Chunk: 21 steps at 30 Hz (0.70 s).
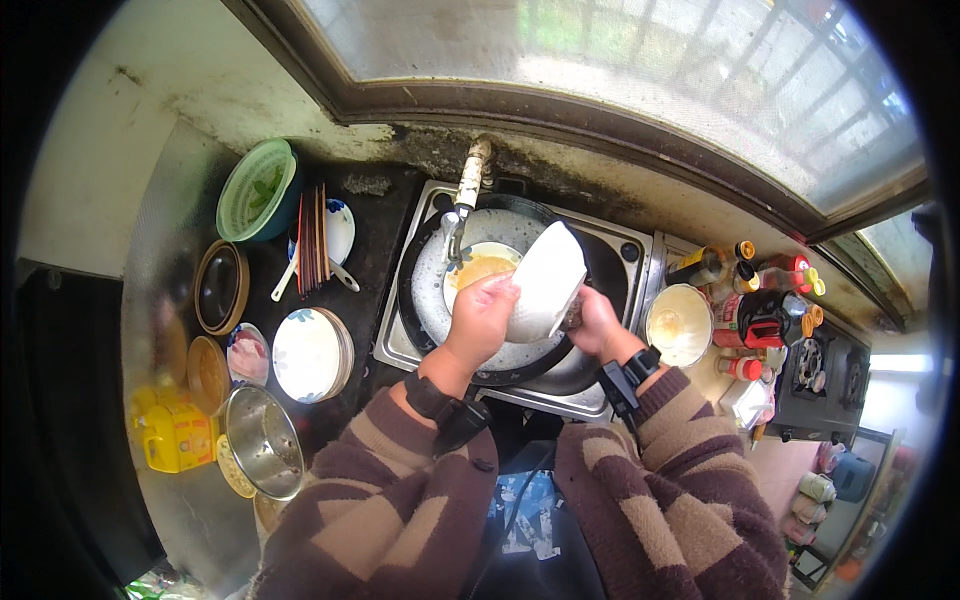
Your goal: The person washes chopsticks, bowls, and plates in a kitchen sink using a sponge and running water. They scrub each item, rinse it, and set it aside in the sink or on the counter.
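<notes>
My left hand (484,313) grips the edge of a white bowl (546,281), which is tilted on its side over a wok (427,307) in the steel sink (390,341). At the bowl's right side is my right hand (596,321), its fingers partly hidden; they seem to hold something dark, perhaps a scouring pad, against the bowl. In the wok, which holds greyish water, lies a patterned dish (480,259) with orange-brown liquid in it. The old faucet (469,187) reaches over the wok from the wall.
Left of the sink stand stacked plates (304,356), chopsticks (311,247) on a small dish, a green colander (251,191), a steel bowl (262,442) and a yellow jug (176,439). To the right are a cream bowl (679,324), sauce bottles (701,266) and a gas stove (814,375).
</notes>
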Tool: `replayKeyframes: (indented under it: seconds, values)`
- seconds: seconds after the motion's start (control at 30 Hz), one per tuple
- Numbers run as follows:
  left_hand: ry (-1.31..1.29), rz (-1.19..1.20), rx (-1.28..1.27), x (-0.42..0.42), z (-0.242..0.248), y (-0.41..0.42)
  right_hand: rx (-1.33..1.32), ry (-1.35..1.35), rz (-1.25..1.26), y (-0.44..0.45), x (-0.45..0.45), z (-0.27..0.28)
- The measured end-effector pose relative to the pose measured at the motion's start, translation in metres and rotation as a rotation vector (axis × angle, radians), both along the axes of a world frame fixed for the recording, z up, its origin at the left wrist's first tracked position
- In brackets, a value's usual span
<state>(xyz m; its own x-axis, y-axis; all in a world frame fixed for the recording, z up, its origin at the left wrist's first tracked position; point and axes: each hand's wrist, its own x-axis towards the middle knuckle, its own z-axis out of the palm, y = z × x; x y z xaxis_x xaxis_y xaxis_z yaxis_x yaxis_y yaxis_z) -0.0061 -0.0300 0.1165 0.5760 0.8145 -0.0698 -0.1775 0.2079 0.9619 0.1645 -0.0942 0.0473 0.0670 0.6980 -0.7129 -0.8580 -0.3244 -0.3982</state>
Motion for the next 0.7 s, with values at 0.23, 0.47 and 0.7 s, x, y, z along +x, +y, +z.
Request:
replayKeyframes:
  seconds: [0.23, 0.47, 0.7]
  values:
    - [0.510, -0.258, 0.849, -0.002, 0.000, -0.014, 0.085, 0.091, -0.101, -0.015, -0.021, -0.009]
    - [0.512, -0.441, 1.318, -0.029, -0.028, -0.003, 0.094, 0.095, -0.146, -0.035, 0.016, -0.005]
    - [0.458, -0.493, 1.470, -0.051, -0.042, 0.005, 0.168, -0.344, 0.182, -0.035, 0.022, 0.005]
